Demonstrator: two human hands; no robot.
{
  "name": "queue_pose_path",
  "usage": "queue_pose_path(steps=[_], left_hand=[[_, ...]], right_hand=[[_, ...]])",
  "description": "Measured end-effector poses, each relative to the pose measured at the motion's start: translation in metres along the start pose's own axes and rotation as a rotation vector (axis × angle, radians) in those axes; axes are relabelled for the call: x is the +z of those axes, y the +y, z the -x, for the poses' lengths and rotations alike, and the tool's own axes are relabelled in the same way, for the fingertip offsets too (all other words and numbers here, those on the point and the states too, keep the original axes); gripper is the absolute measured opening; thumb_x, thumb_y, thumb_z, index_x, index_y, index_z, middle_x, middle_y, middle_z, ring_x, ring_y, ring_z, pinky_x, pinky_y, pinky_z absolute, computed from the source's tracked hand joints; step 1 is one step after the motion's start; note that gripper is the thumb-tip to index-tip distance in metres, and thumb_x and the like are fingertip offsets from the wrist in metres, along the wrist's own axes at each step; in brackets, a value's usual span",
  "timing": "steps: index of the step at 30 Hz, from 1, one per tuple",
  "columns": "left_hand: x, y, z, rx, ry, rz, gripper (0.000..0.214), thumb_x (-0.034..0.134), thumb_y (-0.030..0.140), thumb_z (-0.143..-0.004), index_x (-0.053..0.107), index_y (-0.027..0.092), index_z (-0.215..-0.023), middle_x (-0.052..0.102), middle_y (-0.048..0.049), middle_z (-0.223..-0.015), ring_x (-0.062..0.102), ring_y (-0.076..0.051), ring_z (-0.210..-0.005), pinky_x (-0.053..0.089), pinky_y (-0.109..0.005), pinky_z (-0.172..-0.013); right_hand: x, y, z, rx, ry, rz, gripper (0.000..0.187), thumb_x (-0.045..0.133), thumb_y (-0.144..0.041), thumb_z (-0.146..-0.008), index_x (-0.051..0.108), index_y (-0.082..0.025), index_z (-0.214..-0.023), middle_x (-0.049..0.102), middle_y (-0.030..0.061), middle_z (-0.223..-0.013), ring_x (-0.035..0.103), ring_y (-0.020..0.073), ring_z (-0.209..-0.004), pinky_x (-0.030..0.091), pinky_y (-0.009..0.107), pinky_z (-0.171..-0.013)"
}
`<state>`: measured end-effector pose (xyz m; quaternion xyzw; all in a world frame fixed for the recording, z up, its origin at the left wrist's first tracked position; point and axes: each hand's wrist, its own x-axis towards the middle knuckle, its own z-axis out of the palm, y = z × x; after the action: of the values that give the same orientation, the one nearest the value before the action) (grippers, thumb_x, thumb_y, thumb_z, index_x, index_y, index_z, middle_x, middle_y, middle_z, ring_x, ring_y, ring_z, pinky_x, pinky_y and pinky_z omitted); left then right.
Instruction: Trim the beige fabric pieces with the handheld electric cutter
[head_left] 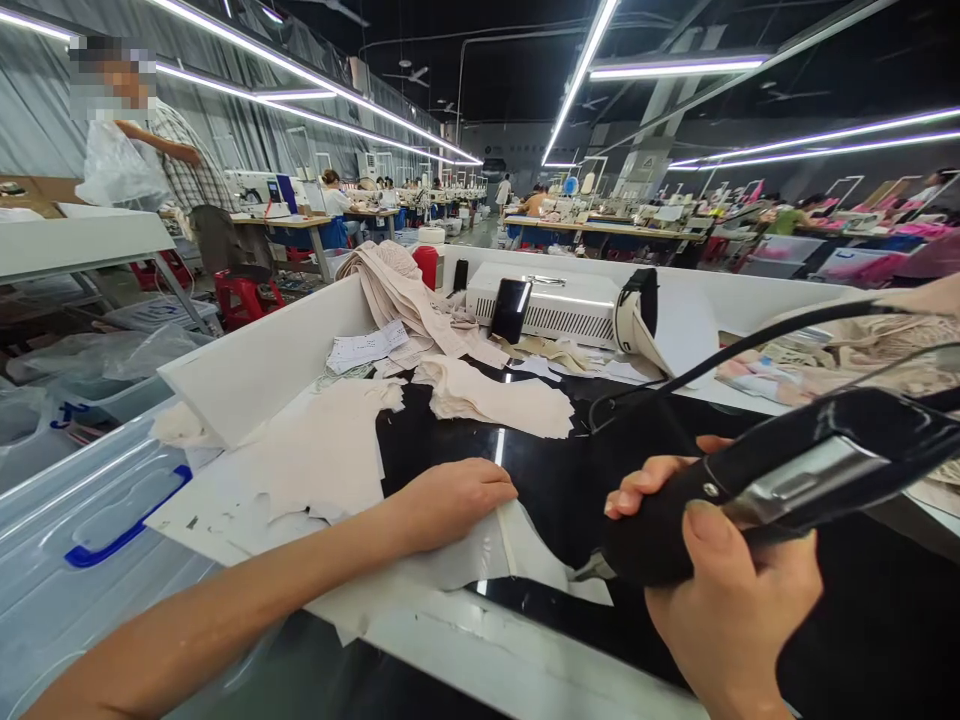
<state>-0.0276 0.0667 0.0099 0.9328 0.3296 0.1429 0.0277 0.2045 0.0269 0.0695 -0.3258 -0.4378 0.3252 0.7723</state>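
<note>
My right hand (pixel 739 590) is wrapped around black corded electric scissors (pixel 750 480) with a silver metal panel on the body. Their metal tip points left and meets the edge of a thin white cloth piece (pixel 480 555). My left hand (pixel 454 500) is closed at the top of this cloth, thumb and fingers pinching its edge over the glossy black tabletop (pixel 570 480). Just beyond lies a stack of cut cream fabric pieces (pixel 499 395). Left of my left hand, more cream fabric (pixel 330 440) lies flat on the white board.
A white slotted box (pixel 544 295) with a phone (pixel 511 310) against it stands at the back. Black cable (pixel 720 350) arches across the right side. Low white walls (pixel 255 370) edge the table. Clear plastic bins (pixel 112 540) stand left. Another person (pixel 187 160) stands farther left.
</note>
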Motion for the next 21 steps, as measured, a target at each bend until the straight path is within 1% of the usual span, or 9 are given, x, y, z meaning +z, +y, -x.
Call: queue_pose_path(steps=[7, 11, 13, 18, 21], left_hand=[[0.004, -0.001, 0.011, 0.025, 0.022, 0.001, 0.042, 0.057, 0.0, -0.11, 0.072, 0.018, -0.145, 0.078, -0.0118, -0.153, 0.077, -0.023, -0.139, 0.063, -0.032, -0.117], [0.007, -0.002, 0.014, 0.049, 0.059, -0.005, 0.04, 0.054, 0.004, -0.114, 0.072, 0.018, -0.146, 0.078, -0.0132, -0.154, 0.078, -0.024, -0.14, 0.065, -0.034, -0.117], [0.006, -0.003, 0.015, 0.047, 0.058, -0.003, 0.04, 0.053, 0.005, -0.115, 0.072, 0.018, -0.147, 0.077, -0.0128, -0.154, 0.078, -0.024, -0.14, 0.065, -0.034, -0.117], [0.004, -0.003, 0.018, 0.054, 0.042, -0.008, 0.04, 0.05, 0.006, -0.116, 0.072, 0.019, -0.147, 0.077, -0.0107, -0.155, 0.077, -0.022, -0.14, 0.064, -0.033, -0.118], [0.006, -0.003, 0.021, 0.08, 0.102, -0.026, 0.038, 0.05, 0.007, -0.117, 0.072, 0.017, -0.146, 0.079, -0.012, -0.152, 0.078, -0.023, -0.138, 0.065, -0.034, -0.118]], right_hand=[[0.001, -0.005, -0.001, 0.006, 0.015, 0.025, 0.053, 0.102, -0.046, -0.073, 0.072, -0.027, -0.112, 0.076, -0.004, -0.072, 0.068, 0.0204, -0.056, 0.065, 0.035, -0.052], [0.0, -0.008, -0.001, 0.022, 0.02, 0.038, 0.053, 0.103, -0.047, -0.071, 0.073, -0.027, -0.11, 0.075, -0.0038, -0.071, 0.068, 0.0211, -0.055, 0.065, 0.035, -0.05], [-0.001, -0.009, -0.001, 0.027, 0.016, 0.04, 0.053, 0.103, -0.047, -0.07, 0.074, -0.027, -0.11, 0.075, -0.0035, -0.07, 0.068, 0.0212, -0.054, 0.065, 0.036, -0.049], [0.0, -0.009, -0.002, 0.025, -0.007, 0.03, 0.052, 0.104, -0.05, -0.073, 0.074, -0.028, -0.109, 0.074, -0.0027, -0.071, 0.068, 0.0214, -0.054, 0.065, 0.036, -0.049], [0.007, -0.004, -0.008, 0.004, 0.006, -0.002, 0.048, 0.103, -0.048, -0.077, 0.075, -0.028, -0.11, 0.073, -0.0029, -0.073, 0.067, 0.0208, -0.055, 0.063, 0.035, -0.049]])
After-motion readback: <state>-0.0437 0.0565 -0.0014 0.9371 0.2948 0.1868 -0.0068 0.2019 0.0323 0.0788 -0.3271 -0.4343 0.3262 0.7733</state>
